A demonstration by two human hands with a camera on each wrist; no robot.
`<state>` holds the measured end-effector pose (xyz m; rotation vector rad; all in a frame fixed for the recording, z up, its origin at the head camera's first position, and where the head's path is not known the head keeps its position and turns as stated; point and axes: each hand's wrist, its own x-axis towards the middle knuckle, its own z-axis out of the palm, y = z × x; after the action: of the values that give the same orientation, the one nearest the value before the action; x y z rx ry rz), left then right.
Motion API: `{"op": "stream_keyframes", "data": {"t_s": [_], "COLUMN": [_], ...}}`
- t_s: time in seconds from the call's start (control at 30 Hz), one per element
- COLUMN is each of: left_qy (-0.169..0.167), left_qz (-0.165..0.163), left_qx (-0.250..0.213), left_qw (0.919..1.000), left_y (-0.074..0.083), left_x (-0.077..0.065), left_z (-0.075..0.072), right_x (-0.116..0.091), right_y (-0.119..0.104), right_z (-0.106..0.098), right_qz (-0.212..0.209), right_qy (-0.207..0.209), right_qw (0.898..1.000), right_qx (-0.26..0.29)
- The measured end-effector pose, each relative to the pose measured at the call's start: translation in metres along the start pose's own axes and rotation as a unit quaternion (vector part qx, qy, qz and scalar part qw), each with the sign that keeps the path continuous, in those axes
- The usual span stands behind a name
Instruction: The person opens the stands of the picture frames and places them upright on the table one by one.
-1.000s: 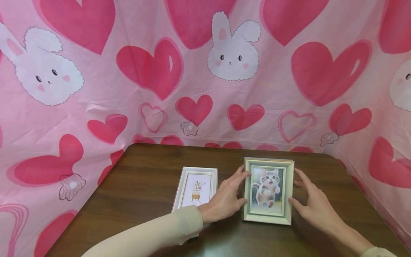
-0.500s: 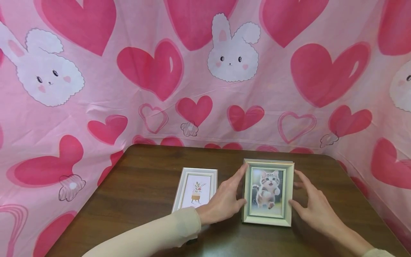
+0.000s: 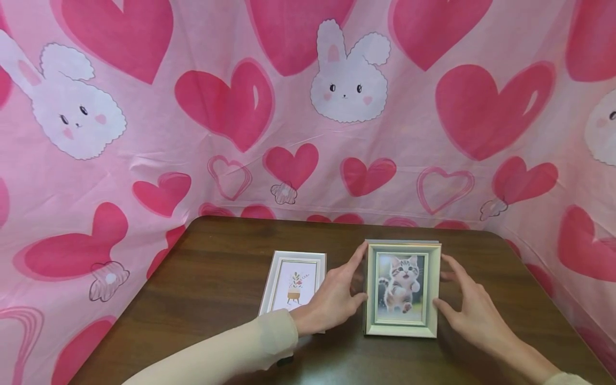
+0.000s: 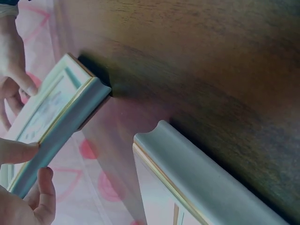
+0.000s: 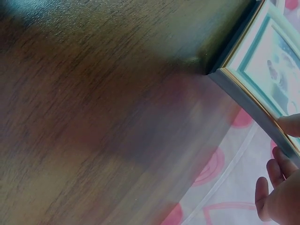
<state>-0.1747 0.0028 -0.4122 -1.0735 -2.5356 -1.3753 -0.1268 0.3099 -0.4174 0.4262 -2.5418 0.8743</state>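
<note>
A pale green photo frame (image 3: 402, 330) with a running kitten picture stands on the wooden table, facing the camera. My left hand (image 3: 332, 299) holds its left edge; the left wrist view shows the thumb (image 4: 18, 151) over the front rim and a finger at the side. On the opposite edge, my right hand (image 3: 478, 313) grips it, thumb (image 5: 289, 125) on the front and fingers behind. Left of it is a white photo frame (image 3: 270, 286) with a potted plant picture, its lower right part hidden by my left hand and sleeve.
The brown table (image 3: 212, 272) has rounded back corners. A pink cloth (image 3: 409, 139) with hearts and rabbits hangs behind it and at both sides. A small black object (image 3: 285, 361) pokes out under the left sleeve.
My left fingertips and thumb have slid from the kitten frame's front out to its left edge. The kitten frame's top has tipped slightly. The right hand and plant frame stay put.
</note>
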Motion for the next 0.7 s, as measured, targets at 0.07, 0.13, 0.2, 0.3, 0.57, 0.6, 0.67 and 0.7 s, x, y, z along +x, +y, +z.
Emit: {"op": "stream_keyframes", "data": {"t_s": [0.07, 0.13, 0.2, 0.3, 0.57, 0.6, 0.67, 0.7], "left_qy": [0.002, 0.005, 0.008, 0.009, 0.009, 0.010, 0.011, 0.011], "left_qz": [0.002, 0.003, 0.004, 0.003, -0.001, 0.000, 0.000, 0.000], "left_qx": [-0.001, -0.004, -0.007, -0.014, -0.018, -0.019, -0.022, -0.024], "left_qw": [1.0000, 1.0000, 0.9999, 0.9999, 0.9998, 0.9998, 0.9997, 0.9997], "left_y": [0.0004, 0.0008, 0.0013, 0.0020, 0.0038, 0.0038, 0.0039, 0.0040], "left_x": [-0.0003, -0.0005, -0.0004, -0.0001, 0.0010, 0.0010, 0.0009, 0.0008], "left_z": [-0.0001, -0.0003, -0.0006, -0.0012, -0.0027, -0.0027, -0.0029, -0.0029], "right_x": [0.0000, 0.0001, 0.0007, 0.0015, 0.0037, 0.0037, 0.0042, 0.0043], "right_y": [-0.0006, -0.0012, -0.0014, -0.0005, 0.0022, 0.0025, 0.0023, 0.0024], "right_z": [-0.0003, -0.0004, -0.0004, -0.0001, 0.0002, 0.0002, -0.0002, -0.0003], "right_qz": [0.002, 0.006, 0.006, -0.001, -0.028, -0.027, -0.027, -0.026], "right_qy": [0.000, -0.004, -0.008, -0.010, 0.004, 0.003, 0.004, 0.004], "right_qw": [1.000, 1.000, 1.000, 1.000, 1.000, 1.000, 1.000, 1.000], "right_qx": [-0.002, -0.004, -0.003, -0.003, -0.009, -0.008, -0.009, -0.009]}}
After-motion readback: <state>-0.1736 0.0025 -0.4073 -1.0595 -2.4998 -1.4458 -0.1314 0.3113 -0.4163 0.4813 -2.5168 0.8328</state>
